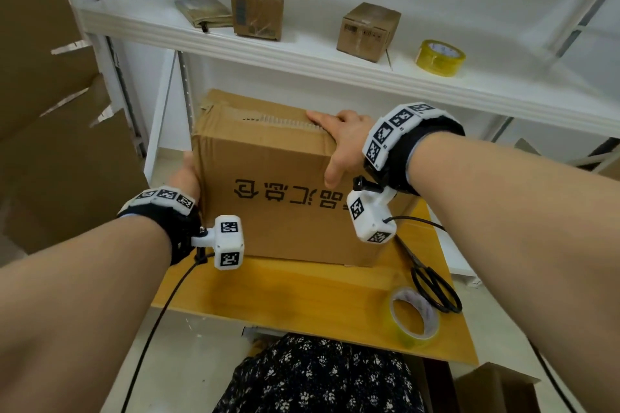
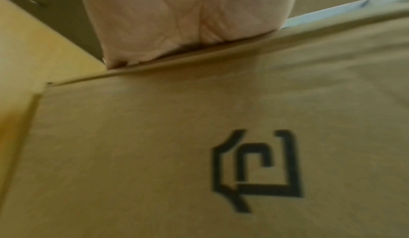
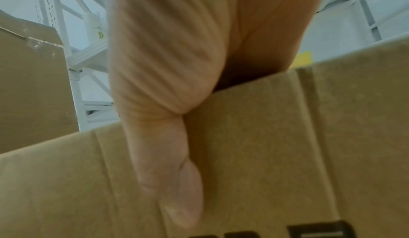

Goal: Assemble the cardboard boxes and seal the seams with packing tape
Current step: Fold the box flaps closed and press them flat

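Observation:
A brown cardboard box (image 1: 285, 178) with black printed characters stands closed on the yellow table (image 1: 285, 292). A strip of clear tape (image 1: 268, 119) runs along its top seam. My left hand (image 1: 188, 174) presses flat against the box's left side, its fingers hidden behind the box. In the left wrist view the palm (image 2: 188, 22) sits against the box (image 2: 199, 154) edge. My right hand (image 1: 342, 141) lies on the top right corner with its fingers straight on top. Its thumb (image 3: 172, 154) points down the front face of the box (image 3: 265, 154).
A roll of clear tape (image 1: 414, 317) and black scissors (image 1: 432, 282) lie on the table's right side. The white shelf (image 1: 302, 54) above holds two small boxes (image 1: 256, 5) (image 1: 369, 31), a flattened carton (image 1: 204, 12) and another tape roll (image 1: 439, 57). Large cardboard sheets (image 1: 50, 111) stand at left.

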Action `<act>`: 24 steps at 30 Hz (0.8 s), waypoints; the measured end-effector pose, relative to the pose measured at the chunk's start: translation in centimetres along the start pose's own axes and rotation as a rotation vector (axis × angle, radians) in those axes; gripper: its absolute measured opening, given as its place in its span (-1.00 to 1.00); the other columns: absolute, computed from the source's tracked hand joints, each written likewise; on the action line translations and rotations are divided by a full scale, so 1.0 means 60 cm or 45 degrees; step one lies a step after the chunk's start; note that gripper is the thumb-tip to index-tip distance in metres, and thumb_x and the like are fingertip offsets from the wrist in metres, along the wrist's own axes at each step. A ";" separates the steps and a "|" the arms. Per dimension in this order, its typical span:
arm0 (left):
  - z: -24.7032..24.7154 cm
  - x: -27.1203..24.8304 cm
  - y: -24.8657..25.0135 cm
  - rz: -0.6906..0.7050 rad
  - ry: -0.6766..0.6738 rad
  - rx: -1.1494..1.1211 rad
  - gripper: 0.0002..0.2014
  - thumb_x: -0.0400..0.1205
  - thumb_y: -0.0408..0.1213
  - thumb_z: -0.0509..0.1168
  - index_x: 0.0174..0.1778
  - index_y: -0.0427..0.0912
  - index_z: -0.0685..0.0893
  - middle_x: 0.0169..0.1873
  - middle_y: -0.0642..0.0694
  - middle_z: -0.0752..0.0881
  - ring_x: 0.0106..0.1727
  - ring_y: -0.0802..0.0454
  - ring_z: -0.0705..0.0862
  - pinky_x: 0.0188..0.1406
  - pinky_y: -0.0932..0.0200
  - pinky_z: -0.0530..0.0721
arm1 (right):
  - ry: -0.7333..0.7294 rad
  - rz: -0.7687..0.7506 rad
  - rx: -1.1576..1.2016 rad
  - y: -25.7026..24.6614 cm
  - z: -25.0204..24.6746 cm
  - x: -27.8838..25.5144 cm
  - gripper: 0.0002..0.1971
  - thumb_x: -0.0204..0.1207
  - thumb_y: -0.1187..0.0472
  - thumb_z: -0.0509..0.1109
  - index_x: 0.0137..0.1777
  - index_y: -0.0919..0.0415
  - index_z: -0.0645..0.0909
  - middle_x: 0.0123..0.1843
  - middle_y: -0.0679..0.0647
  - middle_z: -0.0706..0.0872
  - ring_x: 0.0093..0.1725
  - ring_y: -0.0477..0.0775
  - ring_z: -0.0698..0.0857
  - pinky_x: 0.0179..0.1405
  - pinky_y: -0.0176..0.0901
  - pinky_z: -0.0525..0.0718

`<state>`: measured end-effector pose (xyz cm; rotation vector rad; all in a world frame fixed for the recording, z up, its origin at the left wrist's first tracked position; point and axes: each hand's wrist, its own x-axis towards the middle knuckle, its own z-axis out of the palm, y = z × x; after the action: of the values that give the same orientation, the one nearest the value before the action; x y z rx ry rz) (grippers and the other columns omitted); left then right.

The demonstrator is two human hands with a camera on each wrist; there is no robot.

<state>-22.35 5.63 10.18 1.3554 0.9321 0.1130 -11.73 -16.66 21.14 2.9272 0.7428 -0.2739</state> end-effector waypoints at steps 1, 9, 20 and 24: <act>-0.001 0.002 0.016 0.015 -0.057 -0.174 -0.24 0.63 0.32 0.02 0.56 -0.22 0.42 0.51 -0.28 0.46 0.49 -0.29 0.45 0.50 -0.12 0.37 | 0.003 -0.001 -0.017 -0.002 0.002 0.001 0.37 -0.09 -0.21 0.70 0.61 -0.49 -0.19 0.62 0.11 0.19 0.50 0.36 0.36 0.29 0.37 0.59; -0.023 -0.059 0.125 0.409 -0.390 0.117 -0.40 0.47 0.09 0.47 0.39 -0.09 0.57 0.08 -0.19 0.78 0.06 -0.26 0.77 0.11 -0.24 0.72 | -0.018 -0.016 -0.072 -0.013 0.012 0.011 0.43 -0.22 -0.41 0.61 0.59 -0.47 -0.29 0.66 0.12 0.10 0.59 0.40 0.21 0.40 0.47 0.44; -0.021 -0.060 0.145 0.420 -0.308 0.564 -0.74 0.67 -0.25 0.33 0.23 0.03 0.48 -0.07 -0.13 0.68 -0.14 -0.11 0.70 -0.42 0.11 0.68 | -0.022 0.069 0.184 0.033 0.005 0.011 -0.11 0.40 -0.64 -0.18 0.71 -0.29 -0.09 0.76 0.17 0.01 0.72 0.30 0.05 0.64 0.38 0.06; -0.010 -0.059 0.161 0.482 -0.192 0.918 -0.82 0.68 -0.17 0.31 0.15 -0.03 0.50 0.02 -0.17 0.66 -0.03 -0.17 0.68 -0.13 0.01 0.67 | 0.006 0.069 0.173 0.038 0.020 0.012 -0.22 0.50 -0.55 -0.19 0.70 -0.31 -0.09 0.75 0.18 0.02 0.71 0.32 0.04 0.63 0.39 0.06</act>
<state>-20.87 6.65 20.30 2.1703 0.5908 -0.0464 -10.19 -18.49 19.94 3.0708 0.6692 -0.3248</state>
